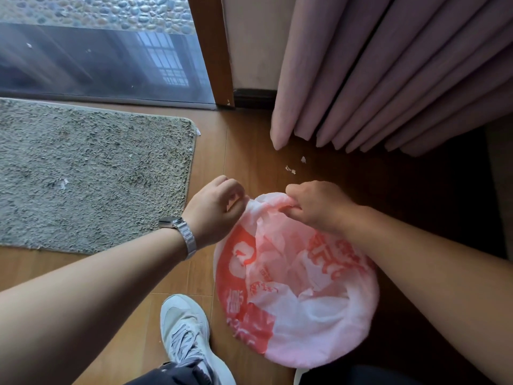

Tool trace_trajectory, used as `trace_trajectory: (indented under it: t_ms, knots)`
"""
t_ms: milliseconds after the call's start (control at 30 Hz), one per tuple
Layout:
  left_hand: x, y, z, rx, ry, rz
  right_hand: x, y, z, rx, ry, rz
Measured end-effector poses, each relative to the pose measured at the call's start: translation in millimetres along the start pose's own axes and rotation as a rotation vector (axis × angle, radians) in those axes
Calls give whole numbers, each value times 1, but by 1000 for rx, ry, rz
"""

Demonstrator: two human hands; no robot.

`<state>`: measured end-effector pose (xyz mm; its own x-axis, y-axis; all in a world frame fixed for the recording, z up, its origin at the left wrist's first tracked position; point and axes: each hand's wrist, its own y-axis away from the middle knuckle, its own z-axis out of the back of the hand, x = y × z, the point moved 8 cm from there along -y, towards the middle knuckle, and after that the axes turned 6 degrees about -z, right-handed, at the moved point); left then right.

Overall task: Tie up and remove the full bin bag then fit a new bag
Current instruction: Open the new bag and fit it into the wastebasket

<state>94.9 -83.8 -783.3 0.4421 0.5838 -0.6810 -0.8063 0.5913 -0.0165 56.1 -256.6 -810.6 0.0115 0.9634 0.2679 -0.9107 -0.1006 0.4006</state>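
As I looked down over both forearms, the items stood as follows.

Bag: a thin white plastic carrier bag printed with red-orange blocks and lettering point(294, 276), spread wide in a round shape on the floor between my arms; whether a bin stood under it I could not tell, since the plastic hid everything beneath.

Bag contents: pale crumpled shapes showed faintly through the plastic, too blurred to identify.

Right hand: my right hand point(319, 207) was clenched on a bunched fold of the bag's far edge, fingers curled under the gathered plastic.

Left hand: my left hand point(216, 209) was curled at the bag's far left edge, thumb and fingers closed together; it touched the plastic, but I could not tell for certain that it pinched any.

Wrist: a silver metal-link wristwatch point(180, 232) sat on my left wrist.

Floor: brown wood-effect plank flooring point(244, 151) lay under everything.

Mat: a grey-green shaggy rectangular mat point(91, 173) lay to the left, well apart from the bag.

Curtain: a dusty pink pleated fabric curtain point(388, 79) hung beyond the bag, its hem just above the floor.

Scraps: small white paper-like scraps point(291, 169) lay on the floor between the curtain hem and my hands.

Shoe: a pale grey laced trainer point(186, 329) stood just beside the bag's near left edge.

Door: a glass pane in a dark brown frame point(105, 59) stood beyond the mat.
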Motion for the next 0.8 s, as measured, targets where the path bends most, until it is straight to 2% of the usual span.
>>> trace_trajectory:
  t_ms: [100, 200, 300, 367, 433, 533, 633, 700, 800]
  knots:
    - [-3, 2, -5, 76, 28, 47, -13, 3, 2, 11, -73, -91]
    - [0, 0, -19, 129, 139, 204, -33, 11, 6, -12, -204, -215]
    - [-1, -4, -28, 140, 90, 213, -48, 22, 8, -64, -303, -300]
    - [1, -3, -31, 131, 67, 202, -51, 25, 8, -79, -236, -314]
    - [3, -1, -35, 129, 79, 209, -48, 23, 16, -144, -116, -263]
    - [2, -2, -37, 134, 113, 208, -18, 19, 37, -278, -25, -20]
    - [1, -4, -36, 106, 147, 209, 25, 11, 33, -247, 28, 190]
    - [-2, -5, -34, 90, 164, 192, 41, 1, 26, -208, 32, 230]
    - [-8, -6, -26, 50, 129, 119, 33, -11, 17, -140, -11, 157]
